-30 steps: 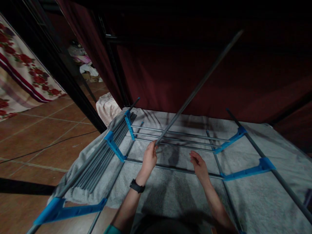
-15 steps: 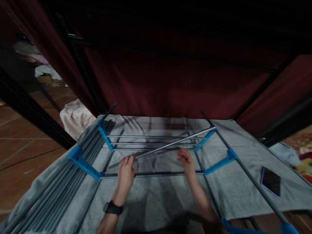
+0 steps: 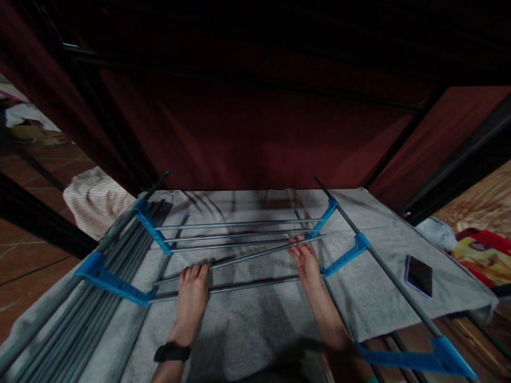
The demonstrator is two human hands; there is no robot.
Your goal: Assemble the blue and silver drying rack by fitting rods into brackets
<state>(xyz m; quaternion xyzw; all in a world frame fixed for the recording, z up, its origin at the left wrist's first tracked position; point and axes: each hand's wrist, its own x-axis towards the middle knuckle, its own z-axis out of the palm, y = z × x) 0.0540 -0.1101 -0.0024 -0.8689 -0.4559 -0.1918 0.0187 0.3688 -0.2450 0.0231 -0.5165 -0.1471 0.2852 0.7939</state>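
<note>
A loose grey metal rod (image 3: 247,257) lies slanted across a drying-rack frame with blue plastic brackets (image 3: 154,232) on a grey towel (image 3: 247,319). My left hand (image 3: 191,292), with a black watch on its wrist, rests its fingertips on the rod's near left end, fingers stretched forward. My right hand (image 3: 305,261) grips the rod close to its far right end, beside the right blue bracket (image 3: 322,219). Three rods are seated between the brackets just behind the loose one.
A bundle of several spare grey rods (image 3: 80,314) lies along the towel's left edge. A dark phone (image 3: 419,275) rests on the towel at right. A dark red fabric wardrobe (image 3: 255,133) stands behind. Striped cloth (image 3: 96,199) lies on the tiled floor at left.
The rod, raised steeply a second ago, has come down flat onto the frame. My left hand slid to its near end and my right hand closed on its far end. The view swung right.
</note>
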